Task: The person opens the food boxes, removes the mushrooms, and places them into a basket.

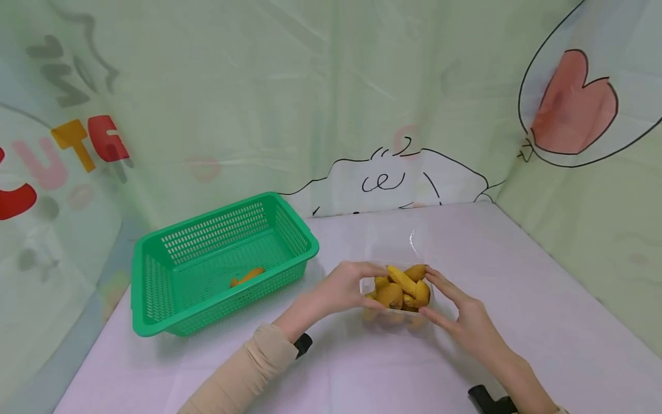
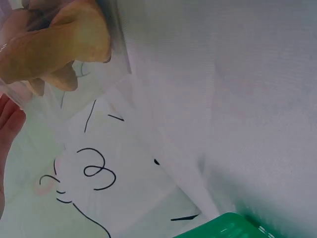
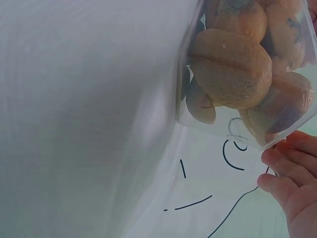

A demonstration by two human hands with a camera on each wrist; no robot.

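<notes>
Steadying an open clear container (image 1: pixel 395 312) from both ends, with left hand (image 1: pixel 347 287) and right hand (image 1: pixel 472 317) set opposite each other over the worktop (image 1: pixel 341 368), right of centre. Gripping the left end with fingers arched toward the far edge and thumb laid along the near rim; gripping the right end in a similar span, with straighter fingers reaching to the far corner and thumb to the near one. Held at two ends, probably, to share the pressure, keep thin walls from buckling and keep the load level. Heaped inside, up to about the rim: yellow-and-brown pieces (image 1: pixel 400 282), lumpy and overlapping, in plain sight between the two hands. Visible beyond, on the far side: a transparent flap (image 1: pixel 393 247), seemingly the lid, turned back perhaps to keep the opening unobstructed. Resting on the worktop by the look of it, though hard to confirm from beneath. Reaching in from the near side, with forearms angled inward, palms turned toward each other and beige sleeve (image 1: pixel 248 362) bunched behind the left wrist. Set to the left, well apart from the container: a green basket (image 1: pixel 233 305), with orange-brown contents (image 1: pixel 250 276) low by the near wall, placed there likely for easy reach without crowding.
</notes>
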